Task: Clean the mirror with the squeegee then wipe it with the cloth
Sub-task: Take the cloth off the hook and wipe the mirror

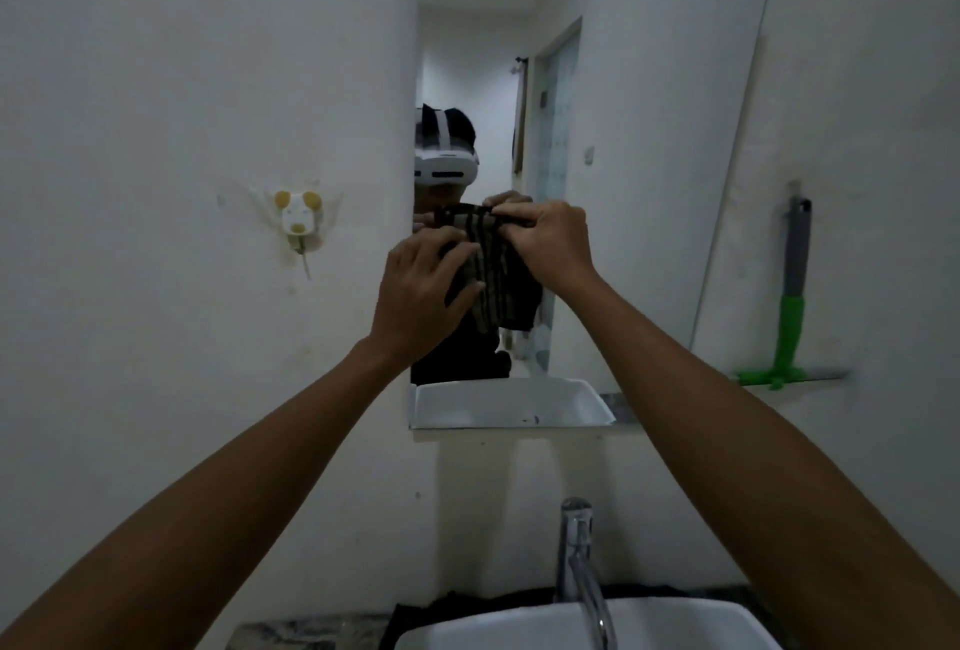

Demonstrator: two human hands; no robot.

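Hands: our left hand [421, 293] and right hand [550, 246] both grip the cloth [493, 280], held up before the mirror [649, 129].
Squeegee: squeegee [792, 306] stands against the wall, right of the mirror.
Risk: we might drop the bunched cloth into the sink [675, 623] while rearranging it, or smear with a doubled fold.
Writing: none we can read.

Both arms are bare from the hands up to the frame's lower edge, with no sleeves, watch, bracelet or rings visible on the left hand [415, 290] or the right hand [550, 238]. In the reflection, the person wears a white headset [444, 163] with a smooth rounded front, a dark slot along its lower face and a white strap running up over dark hair. The reflected torso below it shows dark clothing.
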